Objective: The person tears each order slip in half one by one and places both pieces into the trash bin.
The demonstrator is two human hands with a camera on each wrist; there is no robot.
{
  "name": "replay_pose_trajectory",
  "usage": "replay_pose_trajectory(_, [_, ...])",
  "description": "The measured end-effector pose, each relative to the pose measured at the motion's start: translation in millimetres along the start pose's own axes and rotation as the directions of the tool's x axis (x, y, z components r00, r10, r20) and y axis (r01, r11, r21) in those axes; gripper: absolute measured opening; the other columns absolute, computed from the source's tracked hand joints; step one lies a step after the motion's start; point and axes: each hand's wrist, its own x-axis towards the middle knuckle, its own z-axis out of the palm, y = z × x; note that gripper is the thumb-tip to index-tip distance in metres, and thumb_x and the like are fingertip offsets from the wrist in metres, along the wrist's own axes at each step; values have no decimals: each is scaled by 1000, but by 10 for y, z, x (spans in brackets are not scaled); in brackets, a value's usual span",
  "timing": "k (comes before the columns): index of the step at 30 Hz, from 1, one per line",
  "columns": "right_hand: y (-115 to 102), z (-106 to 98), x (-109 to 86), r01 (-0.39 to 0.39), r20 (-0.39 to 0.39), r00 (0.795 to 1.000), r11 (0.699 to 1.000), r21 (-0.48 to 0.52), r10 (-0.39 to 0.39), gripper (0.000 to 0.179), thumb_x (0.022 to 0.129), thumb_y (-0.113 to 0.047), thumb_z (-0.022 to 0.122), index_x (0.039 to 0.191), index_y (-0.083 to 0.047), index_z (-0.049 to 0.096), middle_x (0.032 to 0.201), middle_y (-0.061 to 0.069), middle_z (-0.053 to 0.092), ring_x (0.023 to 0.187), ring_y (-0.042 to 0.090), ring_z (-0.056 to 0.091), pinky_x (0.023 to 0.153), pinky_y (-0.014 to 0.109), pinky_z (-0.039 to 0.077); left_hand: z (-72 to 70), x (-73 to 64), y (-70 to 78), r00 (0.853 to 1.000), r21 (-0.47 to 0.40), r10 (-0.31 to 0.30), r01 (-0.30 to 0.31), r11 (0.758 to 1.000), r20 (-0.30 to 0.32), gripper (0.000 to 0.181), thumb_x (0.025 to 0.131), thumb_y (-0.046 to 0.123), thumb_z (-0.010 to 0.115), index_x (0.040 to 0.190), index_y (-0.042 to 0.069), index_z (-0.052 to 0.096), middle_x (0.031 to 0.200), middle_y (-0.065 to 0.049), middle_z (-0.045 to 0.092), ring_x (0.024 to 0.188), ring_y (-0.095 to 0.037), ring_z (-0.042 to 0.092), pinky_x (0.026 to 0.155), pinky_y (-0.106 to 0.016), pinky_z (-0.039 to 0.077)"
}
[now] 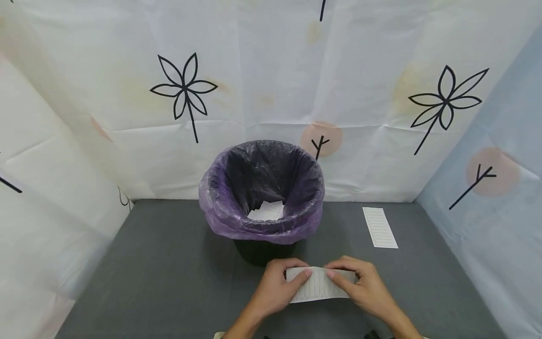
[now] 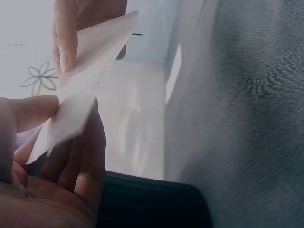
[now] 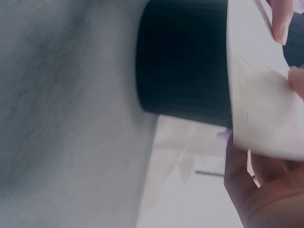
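Observation:
A strip of white lined paper is held sideways above the table's front, before the bin. My left hand pinches its left part, thumb on the near face and fingers behind. On the right part my right hand pinches it the same way, both thumbs close together near the upper edge. In the left wrist view the paper appears slightly bent between the two hands. The right wrist view shows the paper in front of the dark bin wall; the fingers behind it are partly hidden.
A black bin with a purple plastic liner stands at the table's middle back, white paper pieces inside. Another lined paper strip lies on the grey table at the right. Patterned cloth encloses the back and sides.

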Motion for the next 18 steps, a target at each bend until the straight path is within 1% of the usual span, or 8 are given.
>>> replay_pose_trajectory(3, [-69, 53, 50, 8, -26, 1000, 999, 45, -7, 24, 90, 6, 71, 105, -11, 77, 98, 0, 74, 87, 10, 68, 73, 27, 54, -64, -45, 73, 1000, -2, 5, -5, 1000, -15, 13, 97, 24, 70, 98, 14, 79, 91, 1, 74, 79, -12, 66, 69, -26, 53])
replay_pose_trajectory(7, [-165, 115, 88, -7, -43, 999, 995, 97, 11, 21, 89, 7, 72, 105, -6, 77, 100, 4, 75, 86, 10, 69, 69, 28, 56, -136, -79, 157, 999, 6, 30, -29, 1000, -30, 15, 98, 26, 70, 102, 15, 79, 96, 4, 75, 86, -11, 68, 77, -27, 54])
replay_pose_trajectory(10, [-226, 163, 121, -1, -41, 999, 995, 99, 5, 21, 90, 5, 73, 104, -9, 77, 99, 2, 76, 86, 10, 69, 70, 28, 57, -178, -90, 208, 998, 9, 50, -49, 999, -36, 14, 97, 27, 71, 102, 17, 79, 97, 6, 75, 89, -10, 68, 80, -28, 54])
replay_pose_trajectory(14, [-287, 221, 163, 44, -41, 998, 995, 85, -41, 21, 90, 2, 74, 102, -14, 77, 95, -1, 75, 84, 13, 70, 72, 27, 56, -214, -100, 250, 997, 21, 64, -63, 998, -33, 11, 97, 25, 72, 99, 17, 79, 95, 8, 75, 87, -10, 68, 80, -28, 53])
replay_pose_trajectory(18, [-324, 272, 192, 86, -50, 995, 993, 74, -83, 21, 89, 2, 75, 100, -16, 76, 92, -2, 74, 82, 16, 69, 73, 27, 55, -232, -118, 276, 996, 42, 73, -71, 997, -44, 7, 95, 21, 73, 97, 17, 79, 94, 10, 74, 88, -10, 68, 81, -30, 54])
